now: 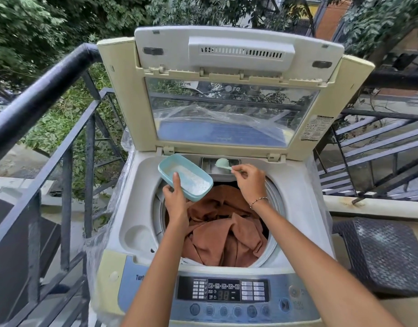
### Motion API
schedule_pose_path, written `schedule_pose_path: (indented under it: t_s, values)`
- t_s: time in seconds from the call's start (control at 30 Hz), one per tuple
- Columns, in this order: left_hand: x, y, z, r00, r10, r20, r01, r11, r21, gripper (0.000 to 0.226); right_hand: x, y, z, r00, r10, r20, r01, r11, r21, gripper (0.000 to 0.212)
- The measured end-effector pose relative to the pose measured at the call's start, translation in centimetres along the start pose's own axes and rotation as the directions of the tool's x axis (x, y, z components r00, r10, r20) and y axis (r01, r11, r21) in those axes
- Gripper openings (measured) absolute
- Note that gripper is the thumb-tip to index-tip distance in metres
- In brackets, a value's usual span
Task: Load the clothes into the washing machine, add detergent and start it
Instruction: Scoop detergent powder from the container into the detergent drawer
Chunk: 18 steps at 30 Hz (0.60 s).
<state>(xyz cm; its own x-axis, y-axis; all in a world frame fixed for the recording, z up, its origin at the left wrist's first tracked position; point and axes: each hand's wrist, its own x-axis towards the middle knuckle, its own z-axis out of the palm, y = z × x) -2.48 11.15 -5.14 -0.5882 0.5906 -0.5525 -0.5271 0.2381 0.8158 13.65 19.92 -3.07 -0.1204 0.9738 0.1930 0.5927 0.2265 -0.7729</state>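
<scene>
Detergent dosing at a top-loading washer, head view. The right hand (249,182) pinches the thin handle of a small pale-green plastic scoop (221,163) between thumb and fingertips. The scoop's bowl sits over the open grey detergent compartment (209,165) at the back rim of the drum opening. The left hand (176,201) grips a teal rectangular plastic tub (185,177), thumb laid inside over the near wall and fingers beneath. The tub tilts toward the camera, just left of the compartment, and a thin layer of white powder (191,178) lies on its floor.

The step in hand appears to be tipping powder into the compartment. It is probably best done by rolling the scoop slowly from the wrist with the bowl low inside the compartment walls. Keeping the tub close would make the next dip short and leave little room for a spill.

Both forearms reach forward over the control panel (223,292). The left crosses the drum's left edge; the right wrist, wearing a beaded bracelet (258,201), bends downward.

The rust-brown clothes (224,232) already lie heaped inside the drum of the cream and grey washing machine (142,201), whose windowed lid (234,90) stands raised. The round start button (284,305) is not yet pressed. A dark metal railing (38,100) runs at the left.
</scene>
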Motion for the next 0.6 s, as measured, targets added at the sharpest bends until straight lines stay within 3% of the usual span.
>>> schedule_pose_path:
  t_s: [0.1, 0.2, 0.23, 0.3, 0.37, 0.43, 0.5, 0.6]
  values:
    - [-0.1, 0.0, -0.2, 1.0, 0.004, 0.004, -0.004, 1.0, 0.006, 0.055, -0.2, 0.2, -0.1, 0.999, -0.029, -0.033, 0.029, 1.0, 0.0, 0.009]
    - [-0.3, 0.0, -0.3, 1.0, 0.011, 0.017, -0.011, 1.0, 0.001, 0.055, 0.1, 0.2, 0.0, 0.971, 0.223, -0.088, -0.199, 0.956, 0.217, 0.009]
    - [-0.3, -0.1, -0.4, 1.0, 0.009, 0.022, -0.01, 1.0, 0.002, 0.055, 0.2, 0.2, -0.1, 0.931, 0.359, -0.067, -0.308, 0.87, 0.386, 0.01]
    - [-0.4, -0.2, -0.5, 1.0, 0.005, 0.027, -0.006, 1.0, 0.006, 0.057, 0.3, 0.0, -0.2, 0.84, 0.537, 0.072, -0.435, 0.589, 0.681, 0.017]
    - [-0.5, -0.3, -0.7, 1.0, 0.01, 0.028, -0.011, 1.0, 0.023, 0.059, 0.1, -0.4, -0.6, 0.801, 0.577, 0.162, -0.46, 0.42, 0.782, 0.019]
    - [-0.7, -0.4, -0.8, 0.999, 0.01, 0.036, -0.012, 0.999, 0.035, 0.061, 0.0, -0.9, -1.0, 0.791, 0.575, 0.208, -0.463, 0.342, 0.818, 0.011]
    - [-1.0, -0.6, -0.9, 0.999, 0.009, 0.051, -0.011, 0.999, 0.042, 0.06, -0.1, -1.8, -1.2, 0.798, 0.555, 0.236, -0.464, 0.314, 0.828, 0.005]
    - [-1.6, -0.9, -0.6, 0.996, 0.006, 0.09, -0.012, 0.998, 0.061, 0.054, -0.6, -3.5, -1.0, 0.846, 0.471, 0.25, -0.46, 0.406, 0.79, 0.005]
